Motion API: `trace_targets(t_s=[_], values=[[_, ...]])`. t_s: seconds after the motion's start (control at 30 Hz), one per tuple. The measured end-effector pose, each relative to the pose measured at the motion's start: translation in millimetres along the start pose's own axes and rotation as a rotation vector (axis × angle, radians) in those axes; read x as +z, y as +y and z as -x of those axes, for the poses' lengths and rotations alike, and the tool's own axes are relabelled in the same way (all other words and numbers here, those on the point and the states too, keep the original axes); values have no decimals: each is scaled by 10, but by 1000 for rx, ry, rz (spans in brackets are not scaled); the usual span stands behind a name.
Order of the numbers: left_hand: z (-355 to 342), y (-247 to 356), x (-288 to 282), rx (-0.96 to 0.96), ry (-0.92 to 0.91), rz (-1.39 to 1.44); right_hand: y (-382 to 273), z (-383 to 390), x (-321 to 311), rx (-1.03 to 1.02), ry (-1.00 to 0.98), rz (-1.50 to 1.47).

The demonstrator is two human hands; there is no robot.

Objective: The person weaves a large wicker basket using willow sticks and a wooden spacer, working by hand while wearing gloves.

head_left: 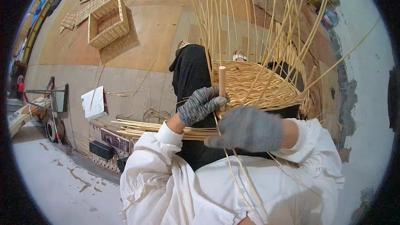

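Note:
A woven wicker panel (250, 81) lies across my lap, with long loose rods (227, 12) rising from its far side and right edge. My left hand (200, 106), in a grey knitted glove, is closed round a thick round wooden stick (222, 81) that stands at the panel's left edge. Just to the right and nearer to me is my right hand (252, 129), also in a grey glove and blurred by motion. A thin wicker strand (217, 124) runs down past its thumb; whether the fingers grip it is hidden. More strands (246, 175) hang over my white top.
A bundle of rods (137, 129) lies left of my lap, beside a black box (101, 150). A rectangular wicker basket (107, 21) stands on the floor at far left. Nearer lie a white sheet (93, 102) and scattered rods. A wheeled metal frame (52, 116) stands farther left.

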State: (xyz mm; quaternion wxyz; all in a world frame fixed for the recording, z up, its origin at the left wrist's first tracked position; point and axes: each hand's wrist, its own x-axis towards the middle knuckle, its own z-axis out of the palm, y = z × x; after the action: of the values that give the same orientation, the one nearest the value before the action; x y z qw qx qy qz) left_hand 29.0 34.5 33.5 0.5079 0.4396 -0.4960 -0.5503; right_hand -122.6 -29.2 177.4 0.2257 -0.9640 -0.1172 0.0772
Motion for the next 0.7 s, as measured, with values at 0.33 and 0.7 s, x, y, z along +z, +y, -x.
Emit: trace_targets(t_s=[0.33,0.7], values=[[-2,-76,-148,-108,-112,352,56,616,398,179,299,80],[38,-103,250,-84,206,72,681,-88,-95,460,1066,-476]])
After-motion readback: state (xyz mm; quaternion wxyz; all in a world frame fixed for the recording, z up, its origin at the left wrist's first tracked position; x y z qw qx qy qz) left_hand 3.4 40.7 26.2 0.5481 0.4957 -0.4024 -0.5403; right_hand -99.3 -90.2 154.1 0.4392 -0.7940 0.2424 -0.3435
